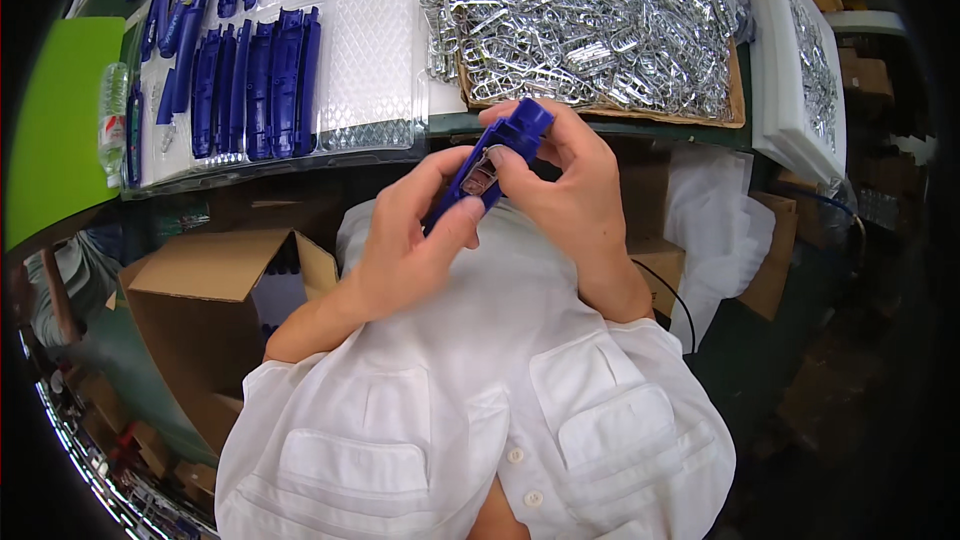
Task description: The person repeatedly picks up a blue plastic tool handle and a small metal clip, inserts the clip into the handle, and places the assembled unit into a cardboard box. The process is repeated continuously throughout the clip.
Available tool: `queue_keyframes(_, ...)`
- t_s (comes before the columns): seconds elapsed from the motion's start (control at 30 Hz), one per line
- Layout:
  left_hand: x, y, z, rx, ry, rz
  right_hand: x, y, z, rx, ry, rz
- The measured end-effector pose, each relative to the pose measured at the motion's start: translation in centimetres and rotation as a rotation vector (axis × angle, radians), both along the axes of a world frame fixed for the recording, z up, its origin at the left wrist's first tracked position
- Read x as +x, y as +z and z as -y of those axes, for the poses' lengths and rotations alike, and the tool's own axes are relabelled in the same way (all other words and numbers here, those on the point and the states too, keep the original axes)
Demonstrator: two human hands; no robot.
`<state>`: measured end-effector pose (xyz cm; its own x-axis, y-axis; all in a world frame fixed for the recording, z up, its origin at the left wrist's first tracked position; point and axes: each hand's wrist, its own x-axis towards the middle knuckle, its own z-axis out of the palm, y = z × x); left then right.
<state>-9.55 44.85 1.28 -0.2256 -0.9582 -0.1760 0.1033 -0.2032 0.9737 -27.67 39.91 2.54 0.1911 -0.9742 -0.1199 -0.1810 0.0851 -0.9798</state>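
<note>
Between both hands, above my lap, is a long blue plastic housing, tilted with its upper end toward the right. A shiny metal wire piece shows in its open recess. My left hand grips the lower part, fingers on one side and thumb across the near face. My right hand wraps the upper part, its thumb pressing at the recess beside the metal piece. The fingers behind the housing are partly hidden. Just beyond my hands, a shallow cardboard tray holds a heap of shiny bent metal pieces.
On the left of the bench, a clear plastic tray carries several blue housing parts. A plastic bottle lies by a green panel. An open cardboard box stands lower left. White foam leans at the right.
</note>
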Motion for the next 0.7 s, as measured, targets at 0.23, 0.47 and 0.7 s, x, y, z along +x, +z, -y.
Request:
queue_keyframes(0.23, -0.9, 0.0, 0.9, 0.134, -0.015, 0.092, 0.1, -1.2, -0.8, -0.135, -0.01, -0.01)
queue_keyframes(0.47, -1.9, -1.2, 1.4, 0.111, 0.024, 0.12, -0.2, -2.6, -0.5, -0.232, -0.067, -0.19)
queue_keyframes(0.7, 0.5, 0.0, 1.7, 0.127, -0.199, -0.072, -0.8, -1.4, 0.0, -0.198, -0.137, 0.005)
